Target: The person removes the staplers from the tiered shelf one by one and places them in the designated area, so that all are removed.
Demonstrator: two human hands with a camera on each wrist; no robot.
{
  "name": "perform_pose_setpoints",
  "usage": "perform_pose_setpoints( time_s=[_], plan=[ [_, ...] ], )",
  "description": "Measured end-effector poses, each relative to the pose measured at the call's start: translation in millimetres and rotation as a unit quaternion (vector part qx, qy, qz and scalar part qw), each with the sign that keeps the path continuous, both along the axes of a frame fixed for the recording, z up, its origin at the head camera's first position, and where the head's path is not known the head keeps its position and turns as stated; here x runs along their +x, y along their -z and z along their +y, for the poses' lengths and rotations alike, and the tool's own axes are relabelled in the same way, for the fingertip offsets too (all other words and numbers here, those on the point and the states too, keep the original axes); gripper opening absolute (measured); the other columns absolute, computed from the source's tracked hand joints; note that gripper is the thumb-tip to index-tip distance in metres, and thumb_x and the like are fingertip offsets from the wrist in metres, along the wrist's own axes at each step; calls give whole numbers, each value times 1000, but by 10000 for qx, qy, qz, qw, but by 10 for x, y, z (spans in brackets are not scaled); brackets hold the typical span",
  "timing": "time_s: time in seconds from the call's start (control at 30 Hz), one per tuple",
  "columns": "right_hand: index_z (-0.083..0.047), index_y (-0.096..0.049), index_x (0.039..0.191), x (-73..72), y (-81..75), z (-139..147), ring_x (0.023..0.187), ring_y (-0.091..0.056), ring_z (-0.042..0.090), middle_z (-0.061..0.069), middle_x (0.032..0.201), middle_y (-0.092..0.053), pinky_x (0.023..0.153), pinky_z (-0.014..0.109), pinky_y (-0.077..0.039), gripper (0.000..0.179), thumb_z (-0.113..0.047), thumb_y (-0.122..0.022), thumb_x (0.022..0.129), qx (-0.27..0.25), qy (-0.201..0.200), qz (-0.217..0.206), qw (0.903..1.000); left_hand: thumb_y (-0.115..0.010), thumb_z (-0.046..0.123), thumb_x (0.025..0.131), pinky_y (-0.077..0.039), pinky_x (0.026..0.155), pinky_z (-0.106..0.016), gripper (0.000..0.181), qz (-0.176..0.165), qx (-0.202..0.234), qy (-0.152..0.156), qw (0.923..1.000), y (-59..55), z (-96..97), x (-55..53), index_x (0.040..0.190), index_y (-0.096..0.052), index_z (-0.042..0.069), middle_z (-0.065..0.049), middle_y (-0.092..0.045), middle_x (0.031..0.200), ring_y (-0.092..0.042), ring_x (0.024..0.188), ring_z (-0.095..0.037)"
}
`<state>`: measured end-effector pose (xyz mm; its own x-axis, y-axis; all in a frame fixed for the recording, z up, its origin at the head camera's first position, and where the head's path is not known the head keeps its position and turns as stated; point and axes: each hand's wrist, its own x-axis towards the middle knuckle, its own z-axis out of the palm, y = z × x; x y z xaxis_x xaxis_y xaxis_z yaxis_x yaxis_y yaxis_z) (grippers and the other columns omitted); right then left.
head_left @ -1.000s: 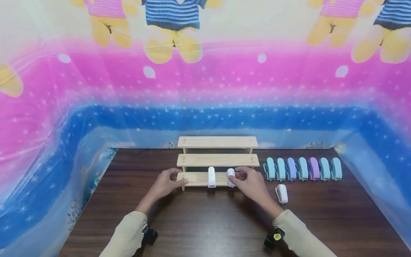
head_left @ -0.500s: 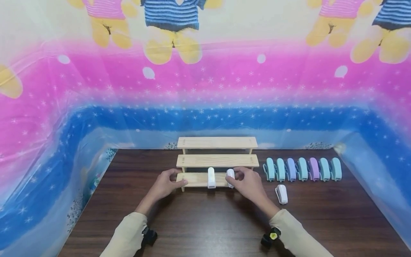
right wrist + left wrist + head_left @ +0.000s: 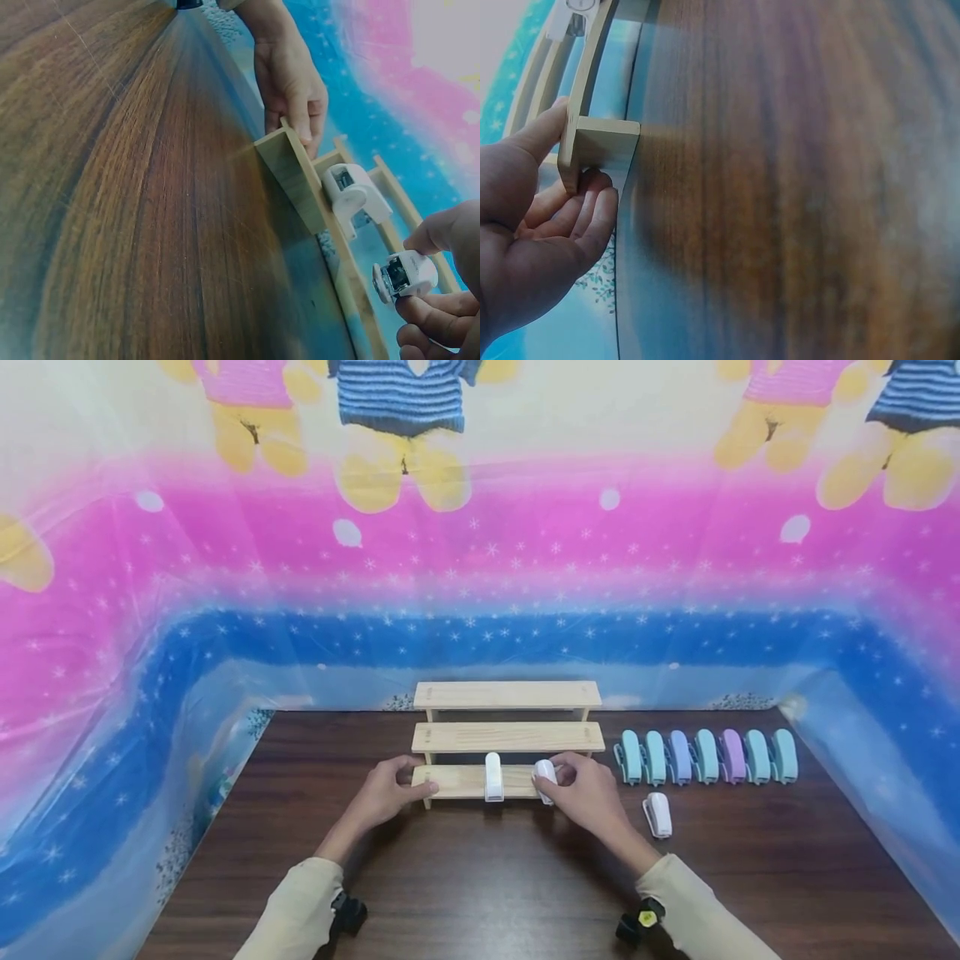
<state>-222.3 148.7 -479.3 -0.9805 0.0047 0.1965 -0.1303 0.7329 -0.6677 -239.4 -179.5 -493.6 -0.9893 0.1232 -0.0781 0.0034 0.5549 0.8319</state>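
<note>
With thumb and fingers my right hand pinches a small white stapler, tilted, at the right part of the lowest step; in the right wrist view this stapler shows its metal front end. Whether it touches the wood I cannot tell. My left hand grips the left end of the lowest step of a three-tier wooden stand, thumb on top and fingers underneath, as the left wrist view shows at the stand's end. Between the hands another white stapler rests on that step.
Right of the stand, several staplers in teal, blue and purple stand in a row. In front of them lies one more white stapler. A patterned cloth hangs behind the dark wooden table.
The pinched white stapler has shifted slightly right and now leans more, moving together with my right hand. My left hand and the stand stay in place.
</note>
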Motion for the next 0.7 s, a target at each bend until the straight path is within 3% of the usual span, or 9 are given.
perform_pose_setpoints(
  time_s=[0.17, 0.4, 0.7],
  plan=[
    [-11, -76, 107, 87, -70, 111, 74, -63, 13, -3, 80, -70, 65, 32, -51, 39, -37, -87, 80, -110, 18, 5, 9999, -81, 27, 91, -60, 82, -41, 52, 56, 12, -3, 10000, 27, 10, 20, 131, -63, -2, -14, -72, 117, -70, 107, -29],
    [-8, -74, 117, 166, -235, 363, 82, -66, 17, 2, 87, -72, 69, 34, -52, 43, -36, -82, 85, -138, 101, 105, 9998, -81, 30, 90, -59, 85, -45, 54, 134, -54, 63, 9999, -16, 2, -20, 131, -64, -2, -18, -70, 120, -68, 112, -34],
    [-8, -72, 120, 269, -292, 717, 81, -64, 19, 3, 86, -71, 68, 32, -49, 41, -34, -80, 89, -122, 254, 168, 9995, -80, 31, 91, -59, 88, -45, 57, 68, -52, 55, 9999, 13, -4, -10, 134, -62, -2, -17, -70, 123, -67, 115, -34]
  ],
)
